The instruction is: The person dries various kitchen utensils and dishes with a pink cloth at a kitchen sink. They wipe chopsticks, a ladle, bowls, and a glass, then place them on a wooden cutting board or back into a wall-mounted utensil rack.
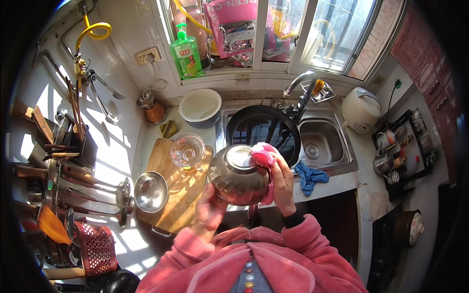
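A stainless steel bowl (240, 183) is held bottom up in front of me. My left hand (209, 208) grips its lower left rim. My right hand (284, 179) presses a pink cloth (264, 154) against the bowl's right side and base. Behind the bowl, a large black wok (234, 126) with dark, reflecting contents lies over the left sink basin. To the left, a clear glass bowl (187, 148) stands on a wooden cutting board (157, 157), and a smaller metal bowl (151, 192) rests at the board's left edge.
A blue cloth (309, 177) lies on the sink's front edge beside the right basin (322, 141). The faucet (302, 95) rises behind. A blue-white basin (200, 108) stands back left, a rice cooker (361, 110) back right. Knives and ladles (99, 183) hang along the left wall.
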A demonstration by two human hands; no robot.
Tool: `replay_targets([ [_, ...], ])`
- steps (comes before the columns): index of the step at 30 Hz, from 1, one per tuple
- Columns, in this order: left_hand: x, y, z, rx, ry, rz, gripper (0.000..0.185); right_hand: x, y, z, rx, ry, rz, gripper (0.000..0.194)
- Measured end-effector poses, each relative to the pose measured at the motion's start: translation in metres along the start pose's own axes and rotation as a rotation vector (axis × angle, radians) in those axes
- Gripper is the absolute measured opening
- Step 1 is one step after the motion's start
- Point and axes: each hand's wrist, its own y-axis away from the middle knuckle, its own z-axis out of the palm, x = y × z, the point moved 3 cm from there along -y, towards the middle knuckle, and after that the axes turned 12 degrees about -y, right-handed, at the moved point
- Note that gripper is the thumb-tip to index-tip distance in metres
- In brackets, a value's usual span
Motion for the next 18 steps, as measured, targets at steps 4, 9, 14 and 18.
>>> replay_targets([
  [4,0.0,0.005,-0.001,-0.009,0.057,-0.055,0.041,0.017,-0.01,-0.014,0.125,-0.52,0.353,0.032],
  [9,-0.005,0.003,-0.021,-0.081,0.241,-0.16,0.04,0.063,0.003,-0.031,0.098,-1.124,0.586,0.04],
  [14,-0.012,0.005,-0.03,-0.089,0.075,-0.144,0.047,0.066,0.016,-0.024,-0.012,-0.953,0.537,0.063],
  [18,-0.011,0.005,-0.049,-0.04,0.042,-0.149,0.049,0.013,0.02,0.004,-0.053,-1.23,0.721,0.087],
])
